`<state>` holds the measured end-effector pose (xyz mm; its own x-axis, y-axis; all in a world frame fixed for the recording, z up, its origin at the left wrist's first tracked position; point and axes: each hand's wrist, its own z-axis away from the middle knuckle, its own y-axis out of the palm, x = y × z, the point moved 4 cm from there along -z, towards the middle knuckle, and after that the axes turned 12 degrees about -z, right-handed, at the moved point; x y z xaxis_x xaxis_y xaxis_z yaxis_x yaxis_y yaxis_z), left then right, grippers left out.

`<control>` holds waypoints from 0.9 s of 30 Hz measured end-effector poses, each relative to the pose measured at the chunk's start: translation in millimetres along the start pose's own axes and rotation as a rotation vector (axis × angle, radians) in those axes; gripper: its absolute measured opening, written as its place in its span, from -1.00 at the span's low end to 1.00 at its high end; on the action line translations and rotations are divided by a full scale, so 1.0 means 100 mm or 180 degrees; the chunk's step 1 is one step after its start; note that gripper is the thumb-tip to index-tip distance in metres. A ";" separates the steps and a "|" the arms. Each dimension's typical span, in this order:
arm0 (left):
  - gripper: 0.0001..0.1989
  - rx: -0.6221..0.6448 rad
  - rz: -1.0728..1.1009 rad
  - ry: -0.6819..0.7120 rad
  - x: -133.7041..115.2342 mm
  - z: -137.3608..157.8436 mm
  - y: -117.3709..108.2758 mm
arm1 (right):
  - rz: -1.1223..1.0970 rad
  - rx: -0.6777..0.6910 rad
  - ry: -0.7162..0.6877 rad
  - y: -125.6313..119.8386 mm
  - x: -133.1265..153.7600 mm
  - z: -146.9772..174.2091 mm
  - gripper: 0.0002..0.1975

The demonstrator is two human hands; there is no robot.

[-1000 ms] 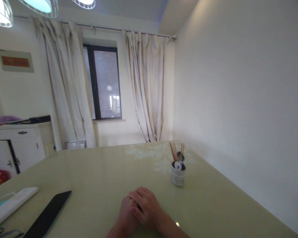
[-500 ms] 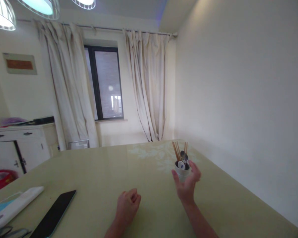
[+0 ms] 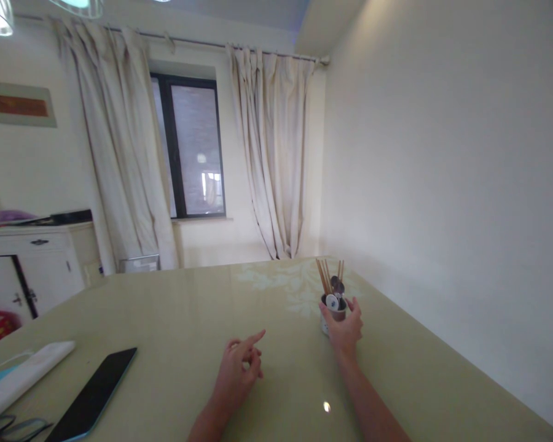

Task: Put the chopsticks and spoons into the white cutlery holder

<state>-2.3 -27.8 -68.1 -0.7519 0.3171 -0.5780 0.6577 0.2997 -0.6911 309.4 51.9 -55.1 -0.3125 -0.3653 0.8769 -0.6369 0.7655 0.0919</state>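
A pale utensil cup stands upright on the right part of the table. Wooden chopsticks, dark metal spoons and a white round-ended utensil stick up out of it. My right hand is wrapped round the near side of the cup, thumb at its left and fingers at its right. Over the table to the left, my left hand holds nothing. Its index finger points out to the right, and the other fingers are loosely curled.
On the table's left lie a black tablet-like slab, a long white device and dark cables. The glossy table meets a plain wall along its right side. A white cabinet stands beyond it.
My right hand has moved in and closed round the cup. The left hand has uncurled from a fist, its index finger now stretched out. The whole view has shifted slightly.
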 end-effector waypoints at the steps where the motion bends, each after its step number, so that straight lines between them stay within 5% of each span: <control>1: -0.51 -0.0036 0.0029 0.0004 0.01 0.00 -0.01 | 0.0032 0.0045 0.0098 0.01 -0.03 0.00 0.20; 9: -0.52 -0.0224 0.0180 -0.0029 0.03 -0.03 -0.08 | -0.0080 0.0326 0.0107 0.03 -0.07 0.03 0.00; 18: -0.48 -0.0261 -0.0314 0.0216 -0.11 -0.04 -0.14 | -0.0613 0.1265 -0.0009 0.30 0.21 0.51 0.04; 27: -0.01 0.0176 0.0089 -0.0295 -0.09 -0.04 -0.10 | -0.0882 0.2001 -0.0416 0.69 0.67 1.24 -0.08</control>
<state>-1.4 -30.0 -54.4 -0.7359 0.2394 -0.6333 0.6769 0.2409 -0.6955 157.2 15.0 -48.5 -0.1368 -0.5936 0.7931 -0.9800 0.1978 -0.0210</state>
